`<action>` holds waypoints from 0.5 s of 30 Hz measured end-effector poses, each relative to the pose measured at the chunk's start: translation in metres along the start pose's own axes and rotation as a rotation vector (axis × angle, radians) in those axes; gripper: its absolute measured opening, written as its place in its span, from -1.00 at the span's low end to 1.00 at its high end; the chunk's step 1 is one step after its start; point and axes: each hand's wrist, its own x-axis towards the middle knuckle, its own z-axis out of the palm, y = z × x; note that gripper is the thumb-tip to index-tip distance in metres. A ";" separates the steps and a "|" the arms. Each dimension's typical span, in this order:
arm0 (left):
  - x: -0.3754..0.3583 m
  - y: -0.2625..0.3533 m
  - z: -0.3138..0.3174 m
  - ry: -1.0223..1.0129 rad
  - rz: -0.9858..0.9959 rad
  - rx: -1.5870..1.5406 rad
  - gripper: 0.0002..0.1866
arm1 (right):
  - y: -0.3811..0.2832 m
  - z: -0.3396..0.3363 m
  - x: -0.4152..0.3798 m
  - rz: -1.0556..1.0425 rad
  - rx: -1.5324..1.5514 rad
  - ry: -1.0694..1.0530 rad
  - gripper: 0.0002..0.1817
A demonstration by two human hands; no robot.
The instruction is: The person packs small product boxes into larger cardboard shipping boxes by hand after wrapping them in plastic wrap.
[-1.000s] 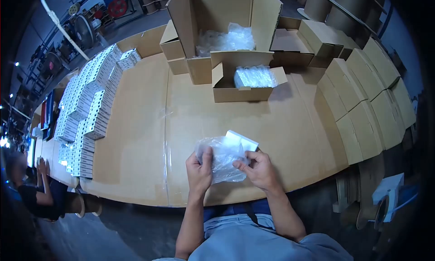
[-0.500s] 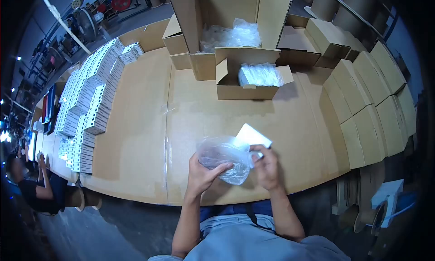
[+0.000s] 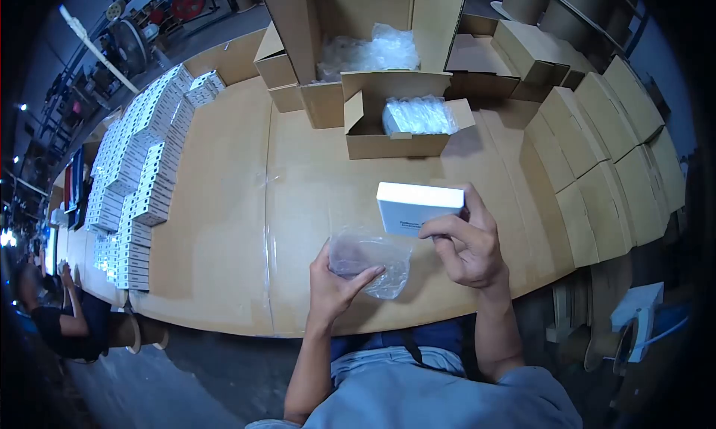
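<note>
My left hand (image 3: 335, 286) is closed on a clear bubble wrap bag (image 3: 373, 261), its thumb lying across the front and the bag's mouth facing away from me. In my right hand (image 3: 470, 246) is a small white box (image 3: 419, 205), gripped at its right end between thumb and fingers. Small dark print shows on the box's near face, too small to read. The box is raised above the table, just beyond and to the right of the bag, apart from it.
An open carton (image 3: 395, 146) holds bubble-wrapped items (image 3: 421, 117). Behind it, a taller carton (image 3: 321, 105) contains loose bubble wrap bags (image 3: 384, 50). Stacks of small white boxes (image 3: 142, 168) line the left side; closed brown cartons (image 3: 597, 175) line the right. Another person (image 3: 63, 310) sits far left.
My right hand has let go of the bag's edge and picked up the white box from the table, lifting and tilting it. My left hand stays on the bag.
</note>
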 end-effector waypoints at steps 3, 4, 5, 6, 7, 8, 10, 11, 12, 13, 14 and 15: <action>0.001 0.002 0.000 0.001 -0.006 0.005 -0.49 | 0.000 0.003 0.005 -0.018 0.030 -0.033 -0.74; 0.001 0.002 0.000 0.004 -0.004 0.002 -0.48 | 0.000 0.004 0.006 -0.021 0.031 -0.050 -0.76; 0.001 0.001 0.000 0.008 -0.002 0.000 -0.48 | 0.000 0.005 0.006 -0.023 0.032 -0.067 -0.77; 0.001 0.000 -0.001 0.014 0.007 0.015 -0.48 | 0.001 0.007 0.006 -0.024 0.034 -0.084 -0.75; 0.001 -0.001 -0.001 0.020 0.015 0.029 -0.48 | 0.002 0.010 0.006 -0.033 0.033 -0.104 -0.70; 0.002 -0.002 -0.001 0.025 0.025 0.044 -0.48 | 0.005 0.014 0.007 -0.041 0.032 -0.124 -0.64; 0.003 -0.008 -0.001 0.019 0.039 -0.019 -0.47 | 0.009 0.021 0.008 -0.040 0.038 -0.165 -0.56; 0.003 -0.009 -0.001 0.016 0.047 -0.050 -0.47 | 0.011 0.024 0.008 -0.032 0.046 -0.187 -0.54; 0.002 -0.009 -0.001 0.014 0.042 -0.057 -0.48 | 0.013 0.028 0.008 -0.024 0.053 -0.208 -0.51; 0.002 -0.008 -0.001 0.014 0.037 -0.064 -0.48 | 0.013 0.035 0.008 -0.005 0.090 -0.187 -0.56; 0.002 -0.007 -0.001 0.014 0.031 -0.071 -0.48 | 0.014 0.038 0.008 0.015 0.084 -0.183 -0.58; 0.001 -0.006 -0.002 0.022 0.024 -0.072 -0.48 | 0.014 0.040 0.008 0.037 0.079 -0.180 -0.60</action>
